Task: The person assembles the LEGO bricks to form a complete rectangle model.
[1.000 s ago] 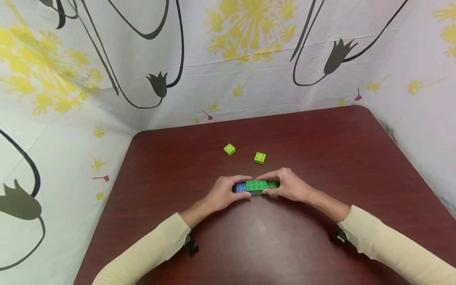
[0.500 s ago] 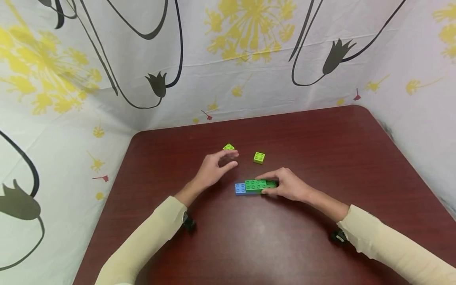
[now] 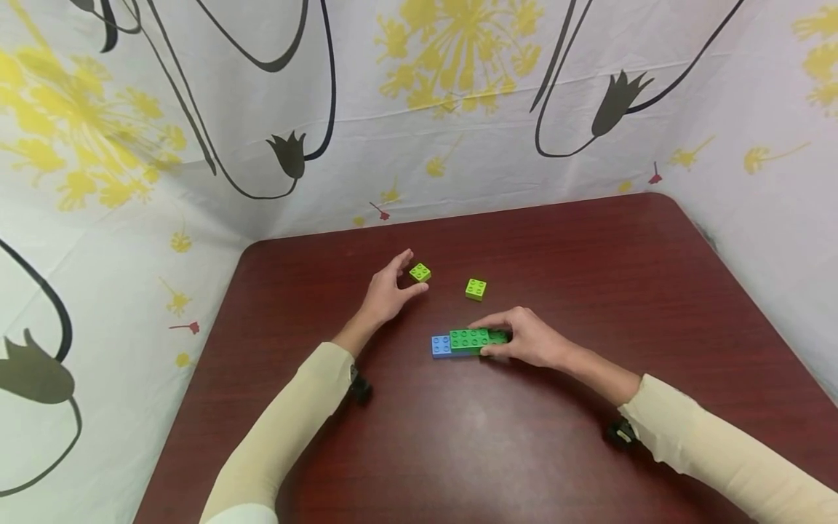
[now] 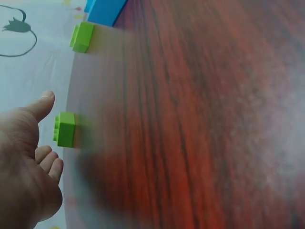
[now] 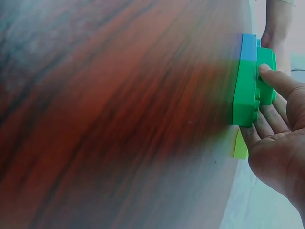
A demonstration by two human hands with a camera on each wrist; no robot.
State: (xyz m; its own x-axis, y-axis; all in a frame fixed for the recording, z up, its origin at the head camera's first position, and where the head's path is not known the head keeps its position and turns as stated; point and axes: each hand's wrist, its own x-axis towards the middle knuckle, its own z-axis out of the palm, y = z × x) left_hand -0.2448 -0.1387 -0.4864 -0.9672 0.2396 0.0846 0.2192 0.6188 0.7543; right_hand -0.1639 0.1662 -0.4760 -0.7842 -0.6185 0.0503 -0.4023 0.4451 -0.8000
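My left hand (image 3: 385, 297) is spread beside a small lime toy brick (image 3: 420, 273), thumb and fingers on either side with a gap. In the left wrist view that lime brick (image 4: 66, 130) stands just past the thumb, and nothing is in the hand. My right hand (image 3: 532, 339) holds the right part of a joined block set: a long green brick (image 3: 468, 340) sits on top, bridging a blue brick (image 3: 441, 348) and a lower green brick (image 5: 244, 93). My right thumb rests on the upper green brick in the right wrist view; the fingers lie behind.
A second lime brick (image 3: 476, 290) stands on the dark red wooden table (image 3: 563, 255), beyond the block set. White patterned cloth (image 3: 419, 109) hangs along the table's back and sides. A dark wrist camera (image 3: 361, 389) sits below my left sleeve.
My left hand has let go of the block set's blue end and moved away and left to the nearer-left lime brick. My right hand stays on the set.
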